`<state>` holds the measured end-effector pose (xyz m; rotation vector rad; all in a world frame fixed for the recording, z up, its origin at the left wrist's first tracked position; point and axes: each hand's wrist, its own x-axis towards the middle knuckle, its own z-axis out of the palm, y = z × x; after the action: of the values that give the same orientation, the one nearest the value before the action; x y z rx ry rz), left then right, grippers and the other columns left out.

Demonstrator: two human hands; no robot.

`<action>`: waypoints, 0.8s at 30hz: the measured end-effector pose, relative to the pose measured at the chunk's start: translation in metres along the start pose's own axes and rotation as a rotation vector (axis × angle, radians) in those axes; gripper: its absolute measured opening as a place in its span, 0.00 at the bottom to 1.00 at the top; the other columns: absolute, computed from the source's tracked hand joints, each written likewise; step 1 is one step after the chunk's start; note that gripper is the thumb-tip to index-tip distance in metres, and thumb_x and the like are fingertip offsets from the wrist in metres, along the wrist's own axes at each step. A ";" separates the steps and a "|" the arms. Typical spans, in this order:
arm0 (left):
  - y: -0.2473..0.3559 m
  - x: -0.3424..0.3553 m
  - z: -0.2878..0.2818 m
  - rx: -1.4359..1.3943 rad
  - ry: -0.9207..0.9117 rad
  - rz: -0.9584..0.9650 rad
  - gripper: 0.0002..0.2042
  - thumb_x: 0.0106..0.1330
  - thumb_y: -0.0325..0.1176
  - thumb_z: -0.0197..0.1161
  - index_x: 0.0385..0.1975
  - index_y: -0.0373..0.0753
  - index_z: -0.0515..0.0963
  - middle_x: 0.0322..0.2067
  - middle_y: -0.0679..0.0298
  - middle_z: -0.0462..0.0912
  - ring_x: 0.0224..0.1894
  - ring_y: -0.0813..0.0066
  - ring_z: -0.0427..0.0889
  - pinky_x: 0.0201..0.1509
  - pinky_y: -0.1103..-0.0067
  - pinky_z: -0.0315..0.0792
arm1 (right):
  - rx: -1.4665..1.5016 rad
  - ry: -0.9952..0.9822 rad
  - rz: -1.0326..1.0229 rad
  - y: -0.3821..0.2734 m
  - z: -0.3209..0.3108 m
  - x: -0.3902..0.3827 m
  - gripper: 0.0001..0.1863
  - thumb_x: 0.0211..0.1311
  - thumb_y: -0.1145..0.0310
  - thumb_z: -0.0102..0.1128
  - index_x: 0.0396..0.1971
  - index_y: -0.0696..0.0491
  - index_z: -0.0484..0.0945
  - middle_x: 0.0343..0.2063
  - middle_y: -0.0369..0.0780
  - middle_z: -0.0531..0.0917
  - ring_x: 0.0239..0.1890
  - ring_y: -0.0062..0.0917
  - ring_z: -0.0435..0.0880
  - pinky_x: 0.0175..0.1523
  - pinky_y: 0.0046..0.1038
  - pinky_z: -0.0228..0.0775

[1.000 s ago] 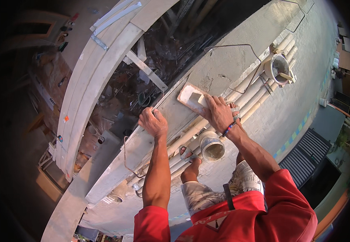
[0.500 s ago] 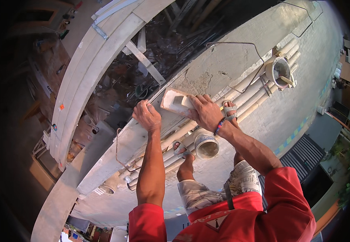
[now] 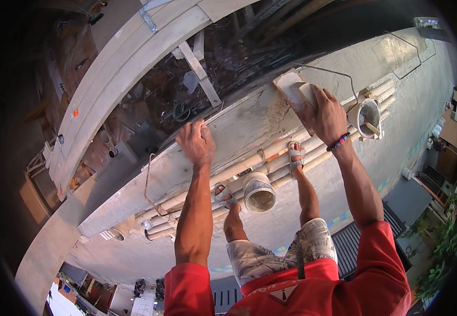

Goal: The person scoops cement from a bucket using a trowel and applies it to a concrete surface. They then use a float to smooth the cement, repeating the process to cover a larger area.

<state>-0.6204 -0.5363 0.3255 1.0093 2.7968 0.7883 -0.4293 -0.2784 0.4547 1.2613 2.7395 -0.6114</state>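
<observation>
My right hand (image 3: 327, 120) is closed around the block handle of a plastering float (image 3: 290, 87). The pale float is tilted over the top of a long grey concrete beam (image 3: 233, 134), by its far edge; whether its whole face touches cannot be seen. Rough, darker mortar (image 3: 260, 113) marks the surface just left of the float. Farther left, my left hand (image 3: 197, 143) has its fingers bent over the beam's far edge, gripping it. A bent metal rod (image 3: 327, 70) sticks up from the beam beyond the float.
Below, my sandalled feet stand on several pale pipes (image 3: 249, 163) laid side by side. One bucket (image 3: 260, 194) stands between my feet; another bucket (image 3: 369, 117) is at the right. Beyond the beam, a dark gap with debris and a wooden strut (image 3: 201, 76) meets a curved frame (image 3: 133, 66).
My right hand has moved the float rightward and farther away along the beam, turning it. My left hand stays at the far edge. The view has shifted slightly.
</observation>
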 end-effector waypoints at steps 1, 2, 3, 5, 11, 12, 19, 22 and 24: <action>0.000 -0.001 0.001 -0.006 0.000 0.002 0.10 0.63 0.34 0.55 0.38 0.41 0.81 0.35 0.62 0.79 0.45 0.60 0.75 0.53 0.64 0.62 | -0.023 -0.012 0.000 0.001 0.001 0.006 0.26 0.54 0.67 0.61 0.54 0.60 0.74 0.43 0.52 0.82 0.41 0.46 0.84 0.46 0.39 0.78; -0.001 -0.002 0.002 -0.008 0.008 0.008 0.09 0.62 0.34 0.55 0.37 0.42 0.81 0.35 0.62 0.79 0.44 0.60 0.75 0.52 0.63 0.62 | -0.021 -0.040 -0.001 0.001 0.004 0.012 0.27 0.53 0.67 0.61 0.54 0.60 0.74 0.43 0.52 0.82 0.40 0.47 0.84 0.47 0.40 0.78; -0.002 -0.002 0.003 -0.010 0.017 0.015 0.09 0.61 0.34 0.55 0.37 0.42 0.80 0.35 0.63 0.78 0.44 0.59 0.75 0.52 0.62 0.62 | -0.042 -0.040 -0.025 0.002 0.007 0.016 0.26 0.53 0.67 0.62 0.54 0.60 0.74 0.43 0.52 0.82 0.40 0.47 0.84 0.46 0.40 0.78; -0.003 -0.001 0.003 -0.008 0.029 0.027 0.09 0.61 0.35 0.55 0.37 0.43 0.80 0.34 0.63 0.78 0.43 0.59 0.75 0.51 0.61 0.62 | -0.080 -0.037 -0.069 0.002 0.015 0.022 0.26 0.53 0.67 0.62 0.53 0.61 0.74 0.42 0.52 0.82 0.41 0.47 0.84 0.46 0.40 0.78; 0.000 -0.001 0.003 -0.017 0.013 0.031 0.10 0.59 0.35 0.56 0.37 0.42 0.80 0.35 0.61 0.78 0.43 0.58 0.74 0.52 0.62 0.62 | -0.017 0.008 -0.171 -0.031 0.064 0.064 0.25 0.54 0.68 0.62 0.53 0.61 0.73 0.41 0.52 0.83 0.41 0.47 0.83 0.47 0.41 0.77; 0.000 -0.001 0.003 -0.013 0.014 0.035 0.10 0.59 0.35 0.57 0.37 0.41 0.80 0.36 0.62 0.78 0.43 0.57 0.74 0.52 0.62 0.62 | -0.010 -0.034 -0.180 -0.045 0.076 0.075 0.25 0.54 0.67 0.62 0.53 0.60 0.73 0.40 0.52 0.83 0.41 0.47 0.83 0.48 0.41 0.76; -0.004 -0.003 0.003 -0.021 0.053 0.038 0.09 0.58 0.32 0.58 0.37 0.41 0.81 0.35 0.62 0.78 0.43 0.60 0.74 0.52 0.65 0.62 | 0.370 -0.023 -0.478 -0.128 0.069 0.110 0.24 0.58 0.59 0.62 0.50 0.58 0.76 0.40 0.55 0.82 0.42 0.51 0.82 0.50 0.43 0.75; -0.002 -0.004 -0.002 -0.022 0.048 0.026 0.10 0.58 0.32 0.59 0.38 0.41 0.81 0.35 0.63 0.78 0.43 0.60 0.74 0.52 0.65 0.62 | 0.361 -0.225 -0.350 -0.066 0.009 0.147 0.21 0.63 0.57 0.57 0.50 0.55 0.80 0.36 0.51 0.85 0.37 0.39 0.86 0.47 0.33 0.75; 0.002 -0.001 0.001 -0.039 0.040 0.024 0.10 0.56 0.33 0.59 0.37 0.42 0.81 0.36 0.63 0.78 0.43 0.60 0.74 0.51 0.64 0.62 | 0.266 -0.373 -0.155 -0.010 -0.011 0.174 0.19 0.64 0.56 0.57 0.48 0.52 0.83 0.35 0.43 0.86 0.34 0.27 0.83 0.46 0.28 0.74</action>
<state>-0.6183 -0.5356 0.3258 1.0346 2.7956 0.8728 -0.5510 -0.1554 0.4295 0.8647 2.5130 -1.1307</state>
